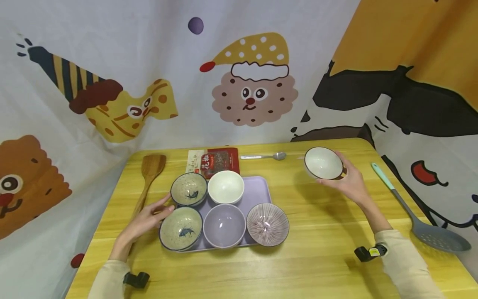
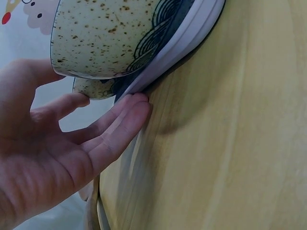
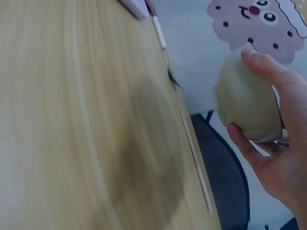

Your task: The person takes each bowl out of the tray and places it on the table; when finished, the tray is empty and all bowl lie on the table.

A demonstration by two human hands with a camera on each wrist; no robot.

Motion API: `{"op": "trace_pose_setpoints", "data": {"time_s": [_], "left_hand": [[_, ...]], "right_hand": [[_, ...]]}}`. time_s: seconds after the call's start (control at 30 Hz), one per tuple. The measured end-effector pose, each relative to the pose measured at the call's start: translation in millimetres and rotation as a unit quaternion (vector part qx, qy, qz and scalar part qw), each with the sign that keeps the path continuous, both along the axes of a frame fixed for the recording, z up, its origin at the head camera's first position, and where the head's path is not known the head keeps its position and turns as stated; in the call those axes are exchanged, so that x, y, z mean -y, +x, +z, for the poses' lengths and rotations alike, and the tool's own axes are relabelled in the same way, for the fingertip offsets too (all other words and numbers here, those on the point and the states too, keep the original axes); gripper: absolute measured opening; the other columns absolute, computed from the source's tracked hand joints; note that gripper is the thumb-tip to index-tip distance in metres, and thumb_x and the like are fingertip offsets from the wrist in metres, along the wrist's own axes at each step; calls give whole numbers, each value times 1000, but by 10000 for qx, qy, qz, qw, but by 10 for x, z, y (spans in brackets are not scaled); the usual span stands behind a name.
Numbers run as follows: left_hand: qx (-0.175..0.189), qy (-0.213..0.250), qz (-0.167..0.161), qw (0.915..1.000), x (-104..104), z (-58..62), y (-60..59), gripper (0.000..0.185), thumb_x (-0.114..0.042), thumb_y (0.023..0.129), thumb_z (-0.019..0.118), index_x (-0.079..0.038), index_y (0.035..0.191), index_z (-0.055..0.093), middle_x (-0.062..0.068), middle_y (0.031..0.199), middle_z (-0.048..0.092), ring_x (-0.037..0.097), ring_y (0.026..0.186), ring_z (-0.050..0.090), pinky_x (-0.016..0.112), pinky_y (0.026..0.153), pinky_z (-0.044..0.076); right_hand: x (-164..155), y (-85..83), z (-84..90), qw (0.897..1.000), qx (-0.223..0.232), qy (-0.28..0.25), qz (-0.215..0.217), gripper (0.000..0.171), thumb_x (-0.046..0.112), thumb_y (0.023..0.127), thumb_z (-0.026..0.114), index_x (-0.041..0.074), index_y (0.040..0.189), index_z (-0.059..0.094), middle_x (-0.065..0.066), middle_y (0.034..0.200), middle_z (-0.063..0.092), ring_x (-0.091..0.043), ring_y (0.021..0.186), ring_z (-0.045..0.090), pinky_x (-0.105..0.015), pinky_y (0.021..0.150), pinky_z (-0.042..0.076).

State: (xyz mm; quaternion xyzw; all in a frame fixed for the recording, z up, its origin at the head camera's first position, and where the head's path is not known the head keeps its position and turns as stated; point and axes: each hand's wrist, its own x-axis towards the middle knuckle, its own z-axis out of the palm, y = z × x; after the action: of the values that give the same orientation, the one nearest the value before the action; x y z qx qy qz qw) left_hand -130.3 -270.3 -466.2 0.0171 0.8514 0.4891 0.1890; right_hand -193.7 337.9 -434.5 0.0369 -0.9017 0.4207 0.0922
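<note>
A white bowl (image 1: 323, 162) is gripped aloft by the right hand (image 1: 349, 182), upper right; the tray (image 1: 261, 189) edge is touched by the relaxed left hand (image 1: 143, 222). A slipped grip could drop it.

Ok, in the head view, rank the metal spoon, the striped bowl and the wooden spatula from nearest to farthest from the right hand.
From the right hand, which holds the white bowl:
1. Metal spoon, to its left near the table's back edge.
2. Striped bowl, on the tray's front right corner, somewhat farther.
3. Wooden spatula, far left.
</note>
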Motion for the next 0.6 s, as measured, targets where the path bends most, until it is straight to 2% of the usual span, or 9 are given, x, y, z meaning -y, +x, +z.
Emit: {"op": "trace_pose_setpoints", "data": {"time_s": [0.1,0.23,0.33,0.47,0.6], "left_hand": [[15,-21,8,10000,3,-3,4,73,-41,103,57,-14,162,24,35,153,40,31,111,67,34,85,60],[-10,-20,-16,10000,2,-11,5,73,-42,104,56,-13,162,24,36,153,39,32,114,66,35,86,59],[19,82,10,10000,3,-15,8,72,-41,104,56,-14,162,23,36,152,39,35,118,63,37,89,59],[104,302,85,9995,-4,-18,13,73,-41,104,56,-14,163,22,37,153,38,38,123,60,41,92,59],[147,400,43,9991,-17,-22,23,74,-39,105,55,-13,163,19,39,153,36,41,124,59,44,92,59]], "right_hand": [[-117,34,2,9994,50,123,-316,108,31,75,92,12,161,28,-33,148,43,-47,121,50,-17,74,46],[-262,63,-14,9973,156,186,-686,112,34,77,90,9,162,22,-34,153,37,-50,128,45,-46,85,48],[-365,68,-43,9958,194,89,-895,114,34,78,89,7,163,18,-33,158,30,-52,134,39,-63,94,43],[-494,46,-76,9932,207,-110,-1141,114,33,78,89,9,163,18,-31,160,28,-53,139,36,-69,102,38],[-606,34,-94,9903,286,-108,-1354,112,35,79,88,10,163,18,-31,160,29,-54,138,36,-71,103,38]]}}
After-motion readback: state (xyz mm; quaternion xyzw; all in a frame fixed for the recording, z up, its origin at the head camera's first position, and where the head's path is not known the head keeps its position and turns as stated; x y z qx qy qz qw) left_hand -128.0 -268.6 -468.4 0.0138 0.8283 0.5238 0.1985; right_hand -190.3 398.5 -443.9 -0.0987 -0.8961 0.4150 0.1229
